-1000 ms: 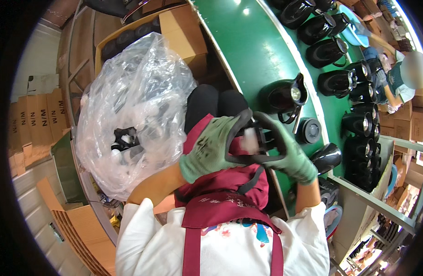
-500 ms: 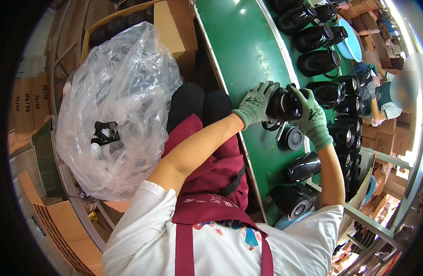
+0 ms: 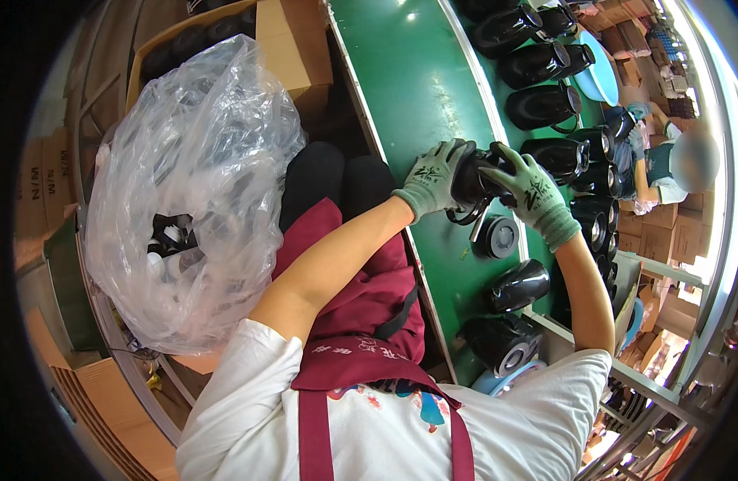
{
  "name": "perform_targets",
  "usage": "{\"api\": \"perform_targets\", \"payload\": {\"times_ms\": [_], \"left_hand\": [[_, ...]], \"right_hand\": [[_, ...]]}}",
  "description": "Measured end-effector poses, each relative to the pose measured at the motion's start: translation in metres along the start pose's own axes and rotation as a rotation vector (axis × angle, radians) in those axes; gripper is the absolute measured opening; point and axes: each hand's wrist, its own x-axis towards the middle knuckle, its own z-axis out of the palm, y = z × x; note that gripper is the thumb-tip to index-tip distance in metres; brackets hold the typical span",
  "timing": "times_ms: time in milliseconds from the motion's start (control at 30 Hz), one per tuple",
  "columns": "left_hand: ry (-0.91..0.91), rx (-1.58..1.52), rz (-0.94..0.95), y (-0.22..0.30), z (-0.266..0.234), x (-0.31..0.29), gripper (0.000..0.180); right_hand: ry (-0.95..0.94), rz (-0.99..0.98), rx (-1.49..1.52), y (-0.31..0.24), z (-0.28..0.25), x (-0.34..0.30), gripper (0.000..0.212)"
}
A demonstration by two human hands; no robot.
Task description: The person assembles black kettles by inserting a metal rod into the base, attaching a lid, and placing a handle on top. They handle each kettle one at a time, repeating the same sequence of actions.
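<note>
Both my hands wear pale green gloves with dark fingertips. A glossy black jug point(image 3: 471, 183) lies tilted between them over the green worktop, its handle hanging toward me. My left hand point(image 3: 438, 178) is wrapped round one end of its body. At the other end, the bent fingers of my right hand point(image 3: 526, 186) press on the jug; they partly hide what they touch. Close below lies a round black disc-shaped part point(image 3: 498, 237), with a thin light-coloured rod beside it. Nearer to me on the worktop are another black jug point(image 3: 517, 286) on its side and a black jug point(image 3: 501, 345) showing its round base.
Rows of black jugs point(image 3: 543, 107) line the far side of the green worktop point(image 3: 385, 72). A light blue basin point(image 3: 598, 70) stands behind them. Left of my legs are a large clear plastic bag point(image 3: 192, 160) and a cardboard box point(image 3: 293, 48). Another person point(image 3: 662, 164) works across, at right.
My right hand has shifted on the jug, its fingers now bent over the end. My left hand keeps its hold. The whole view has moved slightly.
</note>
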Motion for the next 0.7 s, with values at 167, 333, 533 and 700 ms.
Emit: {"api": "perform_targets", "payload": {"times_ms": [167,333,533,700], "left_hand": [[-0.005,0.034,-0.014,-0.002,0.003,0.000,0.119],[-0.017,0.008,-0.033,0.000,0.003,0.001,0.117],[0.016,-0.015,-0.014,-0.001,0.000,0.000,0.115],[0.038,-0.008,0.010,-0.001,0.004,-0.001,0.115]], "right_hand": [[-0.025,0.081,-0.089,-0.012,-0.006,0.012,0.074],[0.059,-0.082,-0.118,0.002,0.006,0.004,0.073],[0.046,-0.191,-0.235,0.009,0.013,0.002,0.064],[-0.038,-0.182,-0.383,0.015,0.019,0.004,0.067]]}}
